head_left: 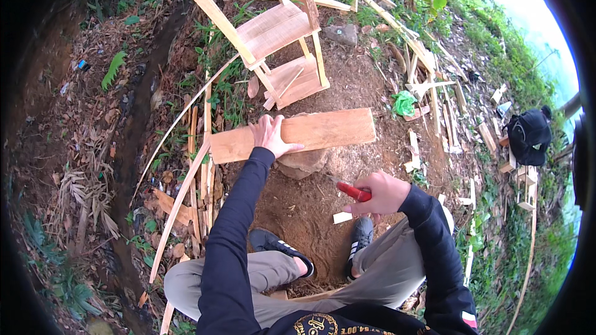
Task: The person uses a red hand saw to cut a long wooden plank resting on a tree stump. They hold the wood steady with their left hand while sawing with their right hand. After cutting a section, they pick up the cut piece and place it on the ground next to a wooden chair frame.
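A pale wooden board (329, 129) lies across a rock (302, 162) in front of me, its right end slightly farther off than its left. My left hand (270, 135) grips the board left of its middle, with the thumb along the near edge and the fingers bent over the far side. Closer to me and to the right, my right hand (386, 193) is closed round the red handle of a tool (355, 192). Only a short, thin part of its blade shows, pointing toward the rock, so its kind is unclear. The tool is apart from the board.
Beyond the board stands a wooden frame with shelves (273, 31). Long strips of wood (189, 205) lie on the left, and more wood pieces (428, 80) are heaped at the right. A green plastic bag (404, 103) and a black cap (529, 136) are there too. My shoes (279, 248) flank bare soil.
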Motion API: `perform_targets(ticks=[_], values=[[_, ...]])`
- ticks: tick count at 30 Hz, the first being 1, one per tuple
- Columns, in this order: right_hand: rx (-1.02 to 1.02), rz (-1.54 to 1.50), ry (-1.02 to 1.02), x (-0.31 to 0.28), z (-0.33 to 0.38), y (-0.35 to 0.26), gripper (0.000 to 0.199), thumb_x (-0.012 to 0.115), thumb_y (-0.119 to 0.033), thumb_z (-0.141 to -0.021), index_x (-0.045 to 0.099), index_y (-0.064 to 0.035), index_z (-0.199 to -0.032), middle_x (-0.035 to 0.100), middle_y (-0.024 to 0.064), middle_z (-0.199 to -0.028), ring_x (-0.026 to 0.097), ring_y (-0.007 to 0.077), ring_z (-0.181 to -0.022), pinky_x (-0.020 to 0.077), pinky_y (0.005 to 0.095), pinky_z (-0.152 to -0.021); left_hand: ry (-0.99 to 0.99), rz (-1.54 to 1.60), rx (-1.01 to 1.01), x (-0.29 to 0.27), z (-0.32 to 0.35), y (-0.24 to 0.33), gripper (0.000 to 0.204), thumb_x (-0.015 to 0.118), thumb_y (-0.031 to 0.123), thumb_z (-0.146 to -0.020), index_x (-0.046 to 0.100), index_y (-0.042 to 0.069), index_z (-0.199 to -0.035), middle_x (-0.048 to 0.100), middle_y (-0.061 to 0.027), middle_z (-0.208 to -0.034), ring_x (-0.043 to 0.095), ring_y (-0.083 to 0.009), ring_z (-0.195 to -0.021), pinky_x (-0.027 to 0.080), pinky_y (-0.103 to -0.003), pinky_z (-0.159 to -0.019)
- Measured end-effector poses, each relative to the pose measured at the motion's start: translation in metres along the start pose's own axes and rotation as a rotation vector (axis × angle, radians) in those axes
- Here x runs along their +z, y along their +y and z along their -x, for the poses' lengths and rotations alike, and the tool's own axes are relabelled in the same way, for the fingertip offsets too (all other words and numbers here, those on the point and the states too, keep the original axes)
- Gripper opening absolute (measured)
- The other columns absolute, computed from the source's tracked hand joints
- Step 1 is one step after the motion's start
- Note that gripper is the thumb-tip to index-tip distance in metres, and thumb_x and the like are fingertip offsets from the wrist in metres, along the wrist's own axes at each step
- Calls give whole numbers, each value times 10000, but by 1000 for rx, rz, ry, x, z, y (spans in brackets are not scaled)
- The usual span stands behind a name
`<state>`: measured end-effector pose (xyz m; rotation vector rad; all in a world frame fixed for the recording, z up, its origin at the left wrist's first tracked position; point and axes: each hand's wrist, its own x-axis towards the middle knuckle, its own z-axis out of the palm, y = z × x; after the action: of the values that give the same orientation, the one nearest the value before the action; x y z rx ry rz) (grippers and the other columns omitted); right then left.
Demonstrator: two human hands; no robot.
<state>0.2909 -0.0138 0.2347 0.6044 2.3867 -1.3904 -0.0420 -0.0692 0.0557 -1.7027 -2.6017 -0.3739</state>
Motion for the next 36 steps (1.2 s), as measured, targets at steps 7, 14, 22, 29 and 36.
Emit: perform_targets(ticks=[7,14,22,29,36], values=[[21,-2,-7,-1,1,-5,467,727,-433,-873,597,-6,-736,638,71,-547,676,145,-500,537,276,-499,-60,142,-32,15,16,10,1150,687,778,-666,307,100,-1513,238,-204,-1580,219,-361,-1475,164,-662,-1145],[24,6,-1,-2,1,0,482,721,-436,-879,564,-22,-687,628,65,-532,675,148,-497,531,280,-519,394,171,112,21,8,44,887,510,591,-932,212,17,-1539,193,-210,-1604,194,-319,-1496,157,-629,-1168],[14,-2,-8,-3,-4,-10,475,727,-421,-882,543,-27,-690,632,65,-549,675,152,-497,527,279,-503,189,127,30,55,20,69,898,410,638,-951,148,35,-1564,117,-217,-1625,100,-355,-1513,101,-615,-1181],[21,4,-29,-3,-4,-14,434,734,-391,-881,561,-24,-727,634,63,-573,676,144,-507,532,278,-505,114,63,12,58,19,56,903,397,649,-949,174,13,-1551,144,-237,-1612,129,-377,-1503,139,-624,-1170],[70,-32,-16,3,-5,-15,401,754,-357,-870,590,-9,-759,644,62,-591,660,127,-505,521,273,-500,306,-21,37,49,15,54,897,393,622,-965,157,-21,-1544,120,-242,-1616,150,-371,-1501,166,-631,-1165]])
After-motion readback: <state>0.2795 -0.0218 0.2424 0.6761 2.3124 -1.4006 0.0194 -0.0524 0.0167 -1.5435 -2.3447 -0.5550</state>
